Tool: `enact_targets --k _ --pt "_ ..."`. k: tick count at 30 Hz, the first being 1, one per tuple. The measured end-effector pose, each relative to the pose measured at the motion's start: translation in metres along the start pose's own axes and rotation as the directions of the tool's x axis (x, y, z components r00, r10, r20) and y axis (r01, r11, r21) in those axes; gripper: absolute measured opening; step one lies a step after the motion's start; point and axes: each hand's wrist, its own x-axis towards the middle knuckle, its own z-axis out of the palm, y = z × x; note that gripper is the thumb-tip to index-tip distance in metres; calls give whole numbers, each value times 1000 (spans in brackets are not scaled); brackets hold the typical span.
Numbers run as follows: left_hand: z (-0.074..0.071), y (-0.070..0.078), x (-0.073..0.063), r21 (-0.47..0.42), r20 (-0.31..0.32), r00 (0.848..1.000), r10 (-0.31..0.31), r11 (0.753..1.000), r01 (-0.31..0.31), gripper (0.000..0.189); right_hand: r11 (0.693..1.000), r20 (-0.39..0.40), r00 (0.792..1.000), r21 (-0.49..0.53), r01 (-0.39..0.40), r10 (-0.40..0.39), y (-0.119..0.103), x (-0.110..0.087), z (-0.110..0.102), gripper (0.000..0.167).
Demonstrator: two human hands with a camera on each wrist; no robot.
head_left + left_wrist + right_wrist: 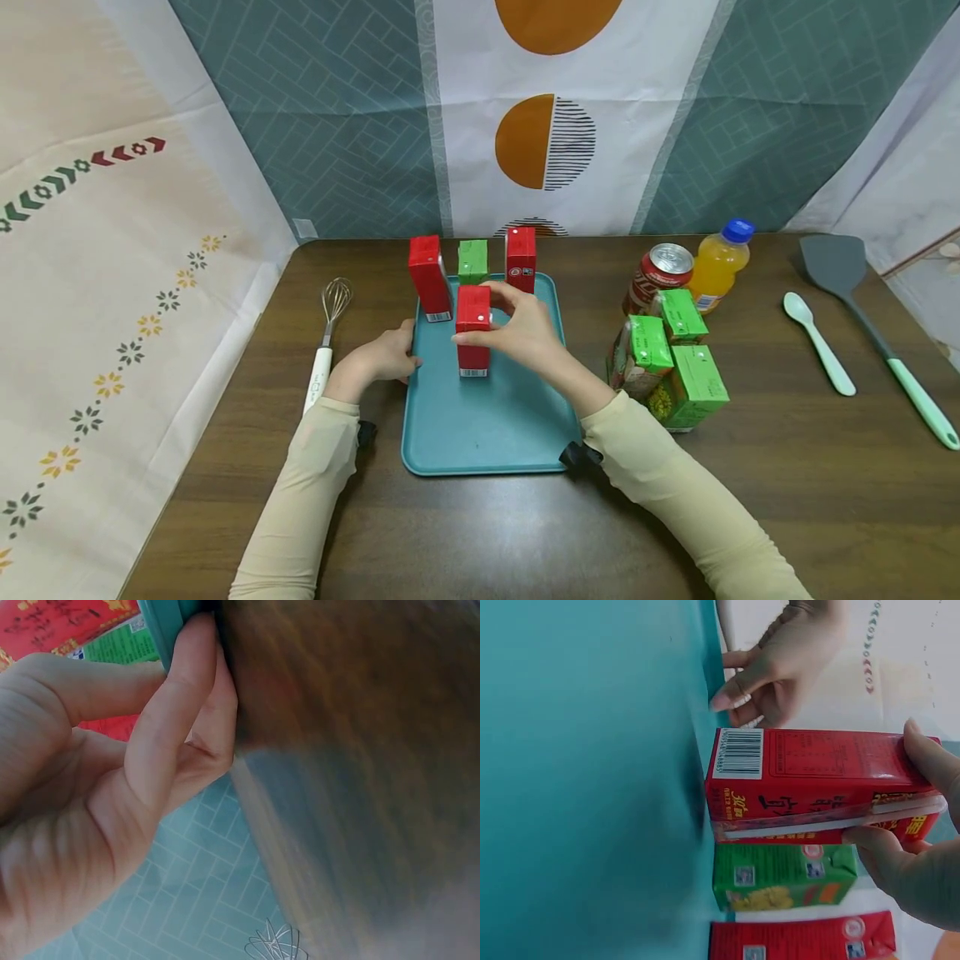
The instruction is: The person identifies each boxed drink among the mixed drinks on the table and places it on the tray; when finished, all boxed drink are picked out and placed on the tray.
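1. So the right hand (525, 327) had its thumb and fingers pinched around the upper part of a red carton (473, 315), pretty much upright over the far half of the blue tray (487, 425).
2. Honestly couldn't tell from those angles whether its bottom was touching the tray.
3. Left hand (384, 353) had its fingers gripping the tray's left rim.
4. At the tray's far end, a small green carton (472, 261) stood between a left red carton (431, 277) and a right red carton (521, 258).
5. On the tabletop (465, 542), a whisk (324, 342) lay off left; three green cartons (696, 385) were bunched up right of the tray, near a soda can (660, 271) and an orange bottle (720, 265).
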Motion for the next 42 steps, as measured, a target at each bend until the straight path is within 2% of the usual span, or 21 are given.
enact_targets --k 7,13,16,22,24,34,39,42 --pt "1 0 0 18 -5 1000 -4 1000 4 70 1000 73 997 -20 24 -22 -5 8 17 70" --pt "-1 -1 0 -1 5 1000 -9 1000 9 70 993 99 992 -76 90 -82 -11 13 28 68" --pt "-2 -1 -2 -4 9 1000 -7 1000 7 69 992 115 989 -83 98 -88 -14 16 33 68" --pt "-4 0 -2 21 14 1000 3 1000 -4 53 988 126 987 -106 111 -97 -17 24 39 71" --pt "-4 0 -1 23 15 1000 5 1000 -5 49 986 133 986 -118 121 -105 -16 26 40 71" --pt "-3 -1 1 0 18 1000 15 1000 -15 57 975 167 979 -165 148 -120 -14 29 40 78" --pt "-2 -2 -1 -10 2 1000 20 1000 -20 58 965 193 969 -181 188 -153 -15 21 31 88" --pt "-1 -1 -1 -2 -11 1000 18 1000 -18 61 966 178 971 -174 192 -161 -13 11 20 84"
